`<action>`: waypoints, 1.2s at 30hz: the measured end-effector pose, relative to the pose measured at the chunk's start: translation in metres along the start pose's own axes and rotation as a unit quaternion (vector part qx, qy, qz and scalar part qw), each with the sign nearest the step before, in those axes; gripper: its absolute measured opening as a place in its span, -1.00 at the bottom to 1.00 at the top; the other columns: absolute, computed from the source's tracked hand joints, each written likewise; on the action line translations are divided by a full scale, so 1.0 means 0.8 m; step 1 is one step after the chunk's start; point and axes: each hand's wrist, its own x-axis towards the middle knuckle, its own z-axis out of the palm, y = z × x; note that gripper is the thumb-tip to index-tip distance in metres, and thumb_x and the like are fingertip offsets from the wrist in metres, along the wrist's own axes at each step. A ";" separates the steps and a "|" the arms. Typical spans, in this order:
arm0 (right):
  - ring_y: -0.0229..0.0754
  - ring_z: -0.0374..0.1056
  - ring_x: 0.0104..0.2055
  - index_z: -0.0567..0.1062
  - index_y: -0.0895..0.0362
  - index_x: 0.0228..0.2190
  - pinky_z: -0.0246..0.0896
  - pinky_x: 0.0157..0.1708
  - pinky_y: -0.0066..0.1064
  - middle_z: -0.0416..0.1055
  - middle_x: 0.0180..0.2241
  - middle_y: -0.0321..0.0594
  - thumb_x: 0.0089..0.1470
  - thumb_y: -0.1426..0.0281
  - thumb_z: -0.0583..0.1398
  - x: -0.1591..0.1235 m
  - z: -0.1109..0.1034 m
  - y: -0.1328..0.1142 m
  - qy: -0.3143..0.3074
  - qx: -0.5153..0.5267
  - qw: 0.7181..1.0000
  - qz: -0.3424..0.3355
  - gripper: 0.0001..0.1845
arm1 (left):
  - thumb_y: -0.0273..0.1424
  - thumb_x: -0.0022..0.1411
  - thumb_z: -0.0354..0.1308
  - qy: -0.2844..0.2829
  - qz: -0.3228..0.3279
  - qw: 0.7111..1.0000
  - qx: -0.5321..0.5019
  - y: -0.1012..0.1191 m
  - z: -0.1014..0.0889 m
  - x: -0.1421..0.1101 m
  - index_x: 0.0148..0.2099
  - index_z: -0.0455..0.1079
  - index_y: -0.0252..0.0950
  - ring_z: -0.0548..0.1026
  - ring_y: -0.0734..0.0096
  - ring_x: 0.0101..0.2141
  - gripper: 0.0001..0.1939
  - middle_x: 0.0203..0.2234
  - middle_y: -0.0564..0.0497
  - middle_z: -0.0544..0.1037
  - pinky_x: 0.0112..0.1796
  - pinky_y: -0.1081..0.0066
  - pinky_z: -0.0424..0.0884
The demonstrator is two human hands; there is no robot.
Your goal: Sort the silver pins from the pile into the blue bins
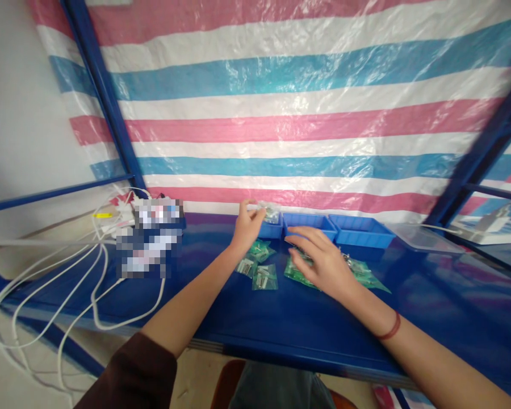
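My left hand (247, 226) is at the leftmost blue bin (271, 231), its thumb and fingers closed on a small clear plastic bag (271, 212) at the bin's top. What is inside that bag is too small to make out. My right hand (323, 261) hovers over or rests on a pile of green-tinted plastic bags (297, 272), fingers apart; contact with the pile cannot be told. More bags (366, 275) show beyond its wrist side, with small metal parts. Between the hands lie several small bags (264, 277) holding silvery pieces.
Two more blue bins, a middle one (310, 222) and a right one (361, 230), stand in the row. A clear plastic lid or tray (428, 237) lies farther right. White cables (100, 284) hang over the left side of the blue table (255, 324). Blue posts (106, 96) flank striped sheeting.
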 end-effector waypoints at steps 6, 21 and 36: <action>0.01 0.21 0.07 0.30 0.22 0.03 0.13 0.03 -0.18 0.24 0.08 0.06 0.05 0.13 0.09 0.005 0.030 -0.034 -0.221 0.022 0.973 -0.061 -0.42 | -0.31 0.23 -0.04 0.005 0.005 0.949 0.314 -0.034 -0.034 0.061 -0.09 0.24 -0.24 0.49 0.30 -0.28 -0.78 -0.34 -0.04 0.54 -0.25 0.34 0.33; -0.11 0.31 -0.13 0.36 0.15 -0.08 0.22 -0.11 -0.28 0.35 -0.12 -0.08 -0.06 0.36 0.22 0.023 0.037 -0.016 -0.187 0.103 0.976 0.030 -0.55 | -0.29 0.26 -0.07 -0.090 0.186 0.926 0.317 -0.009 -0.026 0.012 -0.27 0.43 -0.28 0.40 0.32 -0.19 -0.73 -0.31 -0.05 0.50 -0.08 0.32 0.25; -0.02 0.19 0.05 0.34 0.08 -0.17 0.16 0.00 -0.17 0.21 -0.04 -0.04 0.03 0.28 0.17 0.024 0.015 0.004 0.034 0.067 0.997 0.032 -0.71 | -0.16 0.03 0.20 -0.387 -0.082 0.915 -0.083 0.033 -0.021 -0.015 -0.22 0.39 -0.39 0.37 0.61 -0.52 -0.61 -0.45 0.04 0.45 -0.46 0.56 0.27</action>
